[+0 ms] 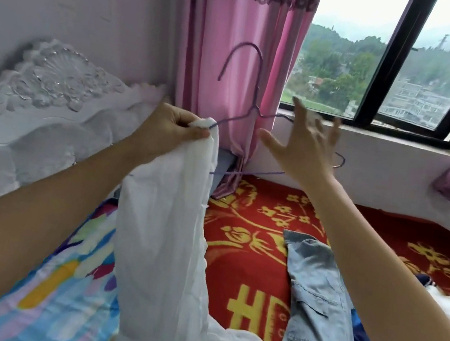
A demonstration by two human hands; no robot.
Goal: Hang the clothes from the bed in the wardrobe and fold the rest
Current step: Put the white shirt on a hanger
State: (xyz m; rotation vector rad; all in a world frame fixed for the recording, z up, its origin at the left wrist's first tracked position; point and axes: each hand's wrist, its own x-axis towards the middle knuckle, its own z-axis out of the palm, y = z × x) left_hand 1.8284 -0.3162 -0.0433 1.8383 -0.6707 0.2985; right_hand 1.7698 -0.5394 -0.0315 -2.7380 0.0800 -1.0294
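Closest to the camera is the bottom of the white garment [168, 234]. It's thin and crumpled, and its tail bunches up on the bed at the near edge. It hangs straight down from the left hand [166, 130], whose fingers and thumb pinch the top of the fabric together with the left shoulder end of the purple wire hanger [246, 44]. The right hand [304, 149] is wide open with its fingers spread and a bit blurry. It's up in front of the hanger's right side, and I can't tell if it's touching. On the right, jeans [315, 298] lie flat on the red and yellow blanket [252, 232]. A pink curtain [240, 13] is at the far side, behind the hanger.
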